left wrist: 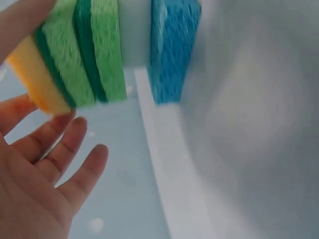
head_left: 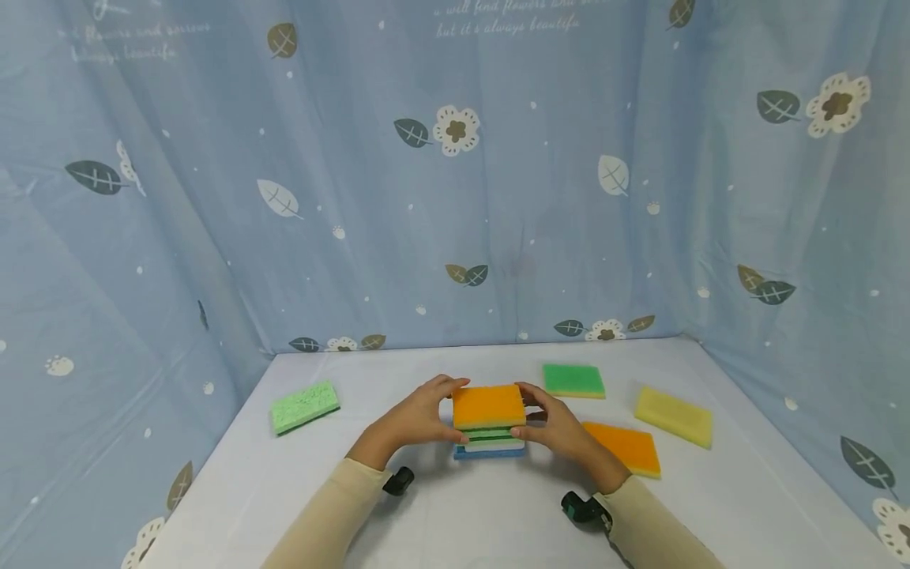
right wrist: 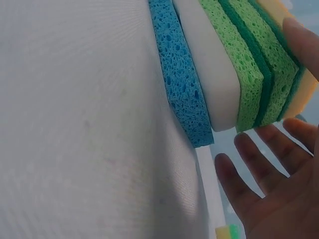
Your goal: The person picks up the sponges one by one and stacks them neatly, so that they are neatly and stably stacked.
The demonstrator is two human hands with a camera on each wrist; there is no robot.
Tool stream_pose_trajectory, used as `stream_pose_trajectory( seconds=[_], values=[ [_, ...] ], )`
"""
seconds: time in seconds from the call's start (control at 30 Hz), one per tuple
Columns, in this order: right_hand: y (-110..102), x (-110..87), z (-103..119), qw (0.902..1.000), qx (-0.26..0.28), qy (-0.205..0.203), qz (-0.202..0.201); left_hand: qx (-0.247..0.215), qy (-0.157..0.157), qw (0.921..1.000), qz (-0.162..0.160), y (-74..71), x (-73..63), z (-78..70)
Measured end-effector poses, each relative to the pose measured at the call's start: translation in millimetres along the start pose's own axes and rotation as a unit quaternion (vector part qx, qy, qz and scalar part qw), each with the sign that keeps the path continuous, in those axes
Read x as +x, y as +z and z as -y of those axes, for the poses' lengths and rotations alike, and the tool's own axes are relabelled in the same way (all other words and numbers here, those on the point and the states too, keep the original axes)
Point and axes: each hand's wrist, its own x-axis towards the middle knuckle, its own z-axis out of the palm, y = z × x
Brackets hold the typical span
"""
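A stack of sponges stands on the table between both hands. An orange sponge (head_left: 488,406) with a paler yellow side lies on top. Beneath it come two light green sponges (right wrist: 244,74) with dark green scouring layers, then a white sponge (right wrist: 209,74), then a porous blue sponge (left wrist: 172,55) at the bottom. My left hand (head_left: 425,412) grips the orange sponge's left end, thumb at the near side and fingertips at the far side. At the right end my right hand (head_left: 558,428) holds it likewise. In the wrist views, the lower fingers are spread beside the stack.
Off to the left lies a light green sponge (head_left: 304,407). On the right are a green sponge (head_left: 573,379), a yellow sponge (head_left: 674,416) and another orange sponge (head_left: 629,449), close to the right forearm. A blue patterned curtain (head_left: 512,213) hangs behind the white table (head_left: 462,521).
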Motion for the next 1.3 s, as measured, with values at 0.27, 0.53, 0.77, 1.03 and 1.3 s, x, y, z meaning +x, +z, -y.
stream_pose_trajectory(
  seconds=[0.27,0.53,0.77,1.03,1.3],
  values=[
    [6,2.6,-9,0.9994,0.014,-0.014,-0.029,0.06,-0.035,0.9976,0.0,-19.3,-29.0,17.5],
    [5,0.5,6,0.9977,0.053,-0.018,-0.04,0.14,-0.085,0.9857,-0.041,-38.8,-57.1,54.9],
    [2,-2.0,21,0.9958,0.077,-0.042,-0.028,0.184,-0.103,0.9751,-0.068,-54.2,-85.0,95.5],
    [7,1.3,-2,0.9958,0.076,-0.03,-0.043,0.229,-0.111,0.9628,-0.09,-70.2,-111.6,125.6],
    [8,1.7,3,0.9969,0.064,-0.022,-0.039,0.233,-0.157,0.9548,-0.096,-85.4,-132.9,147.9]
  ],
)
